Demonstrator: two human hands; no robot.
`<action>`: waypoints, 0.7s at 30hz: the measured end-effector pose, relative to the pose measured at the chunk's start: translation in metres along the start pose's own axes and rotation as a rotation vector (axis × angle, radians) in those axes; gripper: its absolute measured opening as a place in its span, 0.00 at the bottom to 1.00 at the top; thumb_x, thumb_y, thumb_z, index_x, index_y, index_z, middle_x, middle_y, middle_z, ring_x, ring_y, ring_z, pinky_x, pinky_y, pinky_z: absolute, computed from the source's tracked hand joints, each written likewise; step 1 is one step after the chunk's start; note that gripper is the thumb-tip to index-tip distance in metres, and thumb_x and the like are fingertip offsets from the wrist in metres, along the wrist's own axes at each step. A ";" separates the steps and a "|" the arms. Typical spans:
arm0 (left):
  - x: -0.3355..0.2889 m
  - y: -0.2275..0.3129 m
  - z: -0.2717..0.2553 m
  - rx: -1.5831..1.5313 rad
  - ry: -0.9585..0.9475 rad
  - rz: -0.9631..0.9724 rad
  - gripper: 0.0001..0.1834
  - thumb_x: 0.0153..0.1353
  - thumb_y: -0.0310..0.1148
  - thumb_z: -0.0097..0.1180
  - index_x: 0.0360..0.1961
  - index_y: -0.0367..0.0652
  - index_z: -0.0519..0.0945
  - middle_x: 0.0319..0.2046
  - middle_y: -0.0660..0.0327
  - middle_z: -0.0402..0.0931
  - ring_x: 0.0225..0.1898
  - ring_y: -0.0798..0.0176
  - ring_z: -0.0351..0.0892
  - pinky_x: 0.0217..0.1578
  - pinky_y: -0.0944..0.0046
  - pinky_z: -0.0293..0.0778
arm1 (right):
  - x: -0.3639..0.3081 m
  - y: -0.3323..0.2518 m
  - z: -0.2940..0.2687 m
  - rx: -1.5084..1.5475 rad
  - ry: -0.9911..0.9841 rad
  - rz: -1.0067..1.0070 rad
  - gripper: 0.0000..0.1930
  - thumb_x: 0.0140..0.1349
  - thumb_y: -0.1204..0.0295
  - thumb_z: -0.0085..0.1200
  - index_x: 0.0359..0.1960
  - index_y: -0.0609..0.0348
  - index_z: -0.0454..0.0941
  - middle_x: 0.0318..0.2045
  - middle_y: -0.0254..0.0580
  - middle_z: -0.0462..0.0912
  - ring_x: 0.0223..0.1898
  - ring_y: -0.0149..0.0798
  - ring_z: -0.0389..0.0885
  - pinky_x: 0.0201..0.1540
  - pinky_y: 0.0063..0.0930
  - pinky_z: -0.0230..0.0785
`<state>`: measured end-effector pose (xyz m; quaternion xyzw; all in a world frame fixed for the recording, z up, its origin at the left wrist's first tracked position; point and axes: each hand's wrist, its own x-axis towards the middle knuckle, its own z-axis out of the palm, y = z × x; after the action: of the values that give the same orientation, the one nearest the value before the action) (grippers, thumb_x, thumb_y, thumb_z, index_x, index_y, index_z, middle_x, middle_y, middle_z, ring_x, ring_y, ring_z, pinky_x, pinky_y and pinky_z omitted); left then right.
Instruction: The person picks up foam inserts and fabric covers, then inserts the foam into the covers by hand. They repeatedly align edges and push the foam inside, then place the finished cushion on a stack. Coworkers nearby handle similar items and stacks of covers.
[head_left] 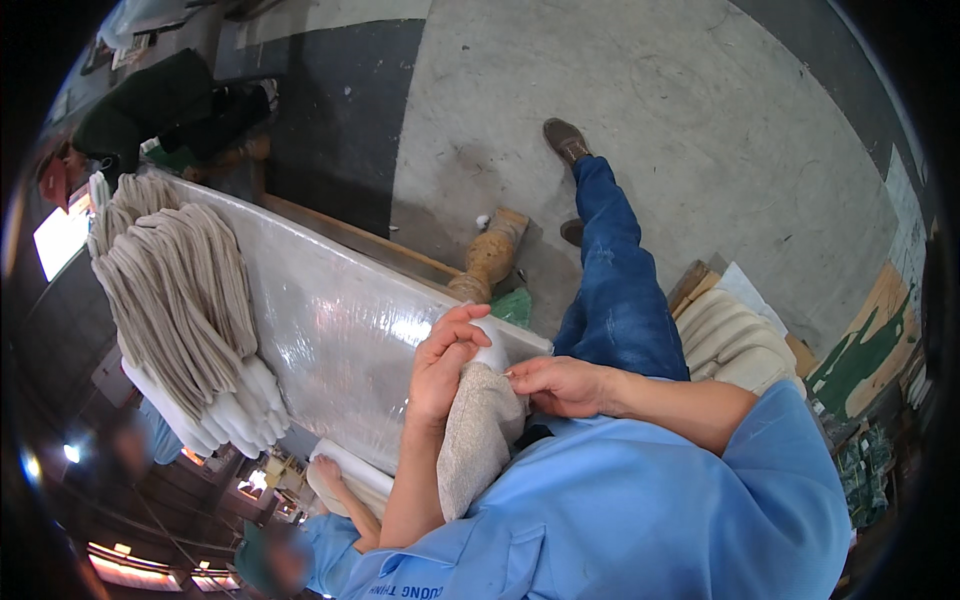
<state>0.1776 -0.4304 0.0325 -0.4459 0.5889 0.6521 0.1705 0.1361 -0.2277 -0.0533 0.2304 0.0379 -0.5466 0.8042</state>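
A beige woven fabric sleeve (472,432) lies against my chest, with white padding (488,350) showing at its far end. My left hand (445,365) is curled round that end, its thumb and fingers bent over the padding. Just right of it, my right hand (565,386) pinches the edge of the sleeve's opening between thumb and fingers. How far the padding runs inside the fabric is hidden.
A table wrapped in clear plastic (330,290) extends left. Long beige covers (175,280) hang in a pile over white padded pieces (255,405) at its far end. Beneath stands a turned wooden leg (490,255). Cream cushions (735,340) lie right. A co-worker's arm (350,500) reaches in at lower left.
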 end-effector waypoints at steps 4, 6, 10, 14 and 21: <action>0.003 -0.001 -0.005 0.004 -0.004 -0.022 0.09 0.59 0.21 0.51 0.33 0.40 0.84 0.65 0.54 0.76 0.69 0.57 0.67 0.70 0.59 0.59 | 0.002 0.001 0.009 0.074 0.125 -0.091 0.12 0.75 0.68 0.56 0.55 0.57 0.81 0.50 0.35 0.86 0.54 0.34 0.80 0.62 0.35 0.67; 0.004 -0.001 -0.006 -0.041 -0.009 -0.037 0.09 0.59 0.22 0.51 0.33 0.40 0.83 0.65 0.54 0.76 0.69 0.57 0.68 0.69 0.59 0.60 | 0.004 0.000 0.012 0.102 0.167 -0.124 0.10 0.73 0.69 0.57 0.51 0.56 0.82 0.47 0.34 0.86 0.52 0.34 0.80 0.60 0.34 0.67; 0.004 -0.003 -0.006 -0.103 0.004 -0.044 0.09 0.59 0.22 0.50 0.33 0.40 0.83 0.65 0.53 0.76 0.67 0.57 0.69 0.68 0.59 0.61 | 0.003 -0.003 0.021 0.089 0.198 -0.190 0.05 0.71 0.72 0.58 0.45 0.55 0.83 0.43 0.32 0.86 0.49 0.31 0.79 0.57 0.32 0.67; 0.002 -0.010 -0.004 -0.114 0.022 -0.007 0.09 0.61 0.22 0.49 0.35 0.39 0.83 0.64 0.53 0.76 0.67 0.57 0.69 0.68 0.58 0.62 | 0.002 -0.007 0.035 0.065 0.302 -0.225 0.04 0.70 0.75 0.58 0.43 0.55 0.83 0.42 0.31 0.85 0.46 0.30 0.80 0.54 0.28 0.68; 0.002 -0.016 0.004 0.076 0.078 0.163 0.11 0.63 0.22 0.49 0.39 0.41 0.83 0.62 0.51 0.76 0.66 0.54 0.70 0.68 0.57 0.63 | 0.011 -0.019 0.047 -0.199 0.313 -0.464 0.06 0.71 0.81 0.56 0.44 0.56 0.76 0.39 0.31 0.82 0.38 0.23 0.77 0.44 0.20 0.69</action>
<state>0.1868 -0.4239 0.0211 -0.4146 0.6538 0.6232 0.1108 0.1145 -0.2625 -0.0210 0.2170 0.2667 -0.6670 0.6609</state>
